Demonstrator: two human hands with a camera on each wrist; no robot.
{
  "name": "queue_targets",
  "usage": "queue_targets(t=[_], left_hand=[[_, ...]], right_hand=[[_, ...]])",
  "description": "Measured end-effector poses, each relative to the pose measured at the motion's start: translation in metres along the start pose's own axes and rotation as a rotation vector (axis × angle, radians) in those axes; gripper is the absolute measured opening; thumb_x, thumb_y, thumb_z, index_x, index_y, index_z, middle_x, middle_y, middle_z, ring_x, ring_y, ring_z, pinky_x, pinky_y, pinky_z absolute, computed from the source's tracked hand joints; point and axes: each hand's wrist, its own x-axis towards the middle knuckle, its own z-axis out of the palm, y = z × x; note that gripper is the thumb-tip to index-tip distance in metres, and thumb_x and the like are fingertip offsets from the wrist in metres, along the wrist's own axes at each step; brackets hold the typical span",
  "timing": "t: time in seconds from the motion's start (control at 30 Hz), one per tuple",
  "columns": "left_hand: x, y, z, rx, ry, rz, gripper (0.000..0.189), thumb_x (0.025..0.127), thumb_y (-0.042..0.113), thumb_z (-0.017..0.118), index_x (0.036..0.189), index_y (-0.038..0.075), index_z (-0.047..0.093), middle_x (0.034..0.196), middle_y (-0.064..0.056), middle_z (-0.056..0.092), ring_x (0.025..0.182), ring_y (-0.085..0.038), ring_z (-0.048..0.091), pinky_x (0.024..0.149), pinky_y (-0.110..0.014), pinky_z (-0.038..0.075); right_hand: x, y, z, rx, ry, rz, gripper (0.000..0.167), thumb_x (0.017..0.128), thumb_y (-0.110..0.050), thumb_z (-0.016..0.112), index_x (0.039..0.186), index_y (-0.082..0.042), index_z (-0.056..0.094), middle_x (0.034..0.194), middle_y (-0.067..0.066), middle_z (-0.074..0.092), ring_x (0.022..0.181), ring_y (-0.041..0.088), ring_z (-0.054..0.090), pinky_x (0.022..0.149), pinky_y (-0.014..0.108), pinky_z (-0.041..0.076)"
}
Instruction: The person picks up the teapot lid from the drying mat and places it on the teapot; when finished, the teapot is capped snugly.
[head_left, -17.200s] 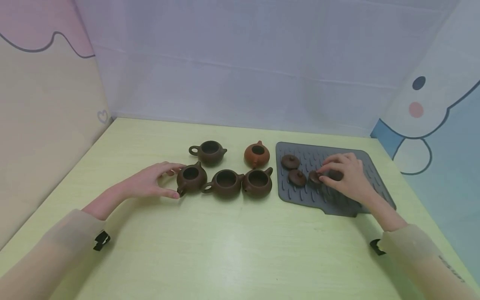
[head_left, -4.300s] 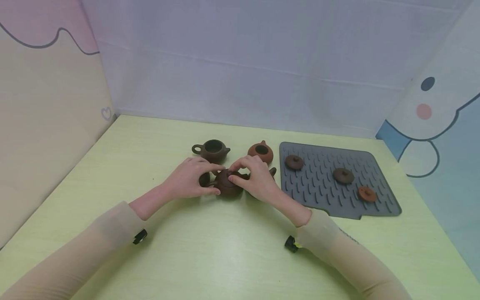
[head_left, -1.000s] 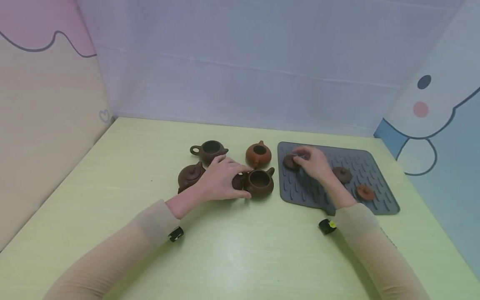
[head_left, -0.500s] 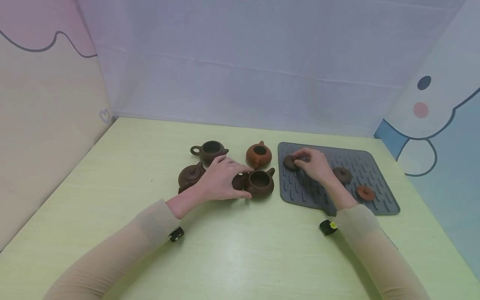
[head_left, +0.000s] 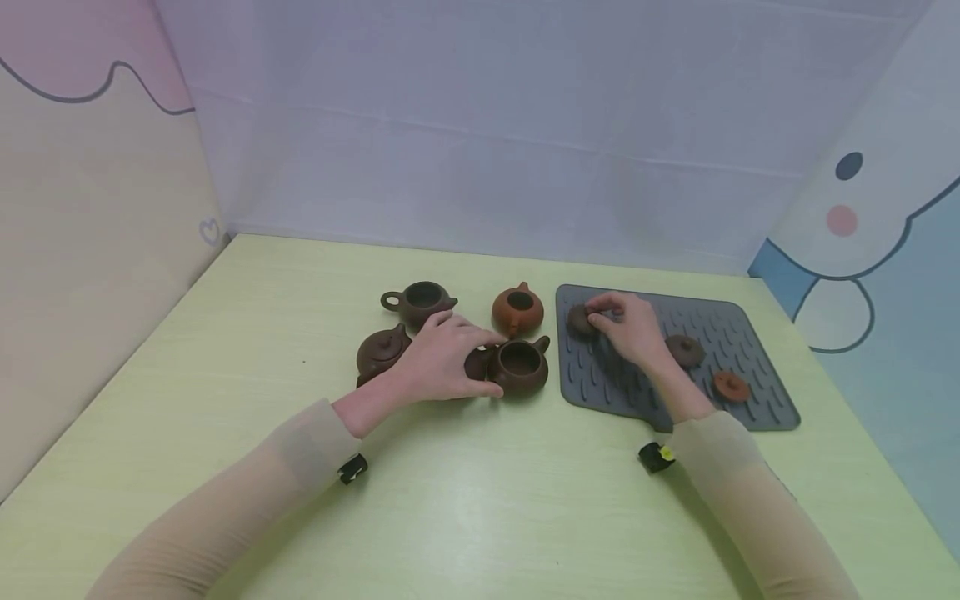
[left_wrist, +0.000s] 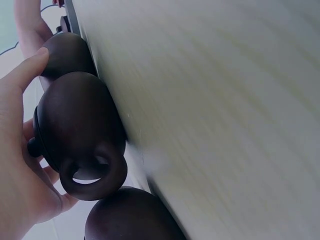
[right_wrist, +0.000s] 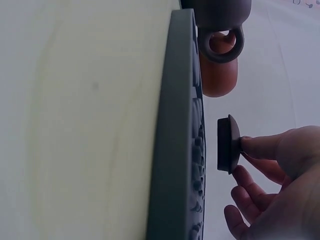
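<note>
My right hand (head_left: 632, 330) pinches the knob of a dark brown teapot lid (right_wrist: 229, 145); the right wrist view shows a gap between lid and mat. My left hand (head_left: 444, 360) reaches over a lidded dark teapot (left_wrist: 82, 125) toward the open dark teapot (head_left: 519, 368) at the front right, its thumb touching that pot's near side. At the front left is another lidded teapot (head_left: 380, 350), partly behind the left hand. Behind stand an open dark teapot (head_left: 420, 310) and an open reddish-brown one (head_left: 517, 315).
A grey ridged mat (head_left: 637, 398) lies on the right of the pale table (head_left: 480, 500). On it rest a dark lid (head_left: 684, 351) and a reddish-brown lid (head_left: 731, 386). A pale cloth wall (head_left: 480, 133) stands behind the table.
Both front pots at left and middle have gained lids since the oldest frame. The left hand has shifted right from the middle pot; the right hand has gone to the mat and raised a lid.
</note>
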Motion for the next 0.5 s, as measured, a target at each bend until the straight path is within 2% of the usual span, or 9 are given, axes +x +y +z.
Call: queue_targets(t=[0.5], left_hand=[[0.0, 0.0, 0.0, -0.011, 0.012, 0.002, 0.067, 0.074, 0.063, 0.076, 0.129, 0.027, 0.065, 0.126, 0.009, 0.07, 0.116, -0.022, 0.061, 0.115, -0.056, 0.033]], right_hand=[[-0.012, -0.015, 0.004, 0.048, 0.056, -0.09, 0.023, 0.097, -0.016, 0.064, 0.117, -0.007, 0.068, 0.12, 0.016, 0.067, 0.12, 0.034, 0.056, 0.106, 0.051, 0.042]])
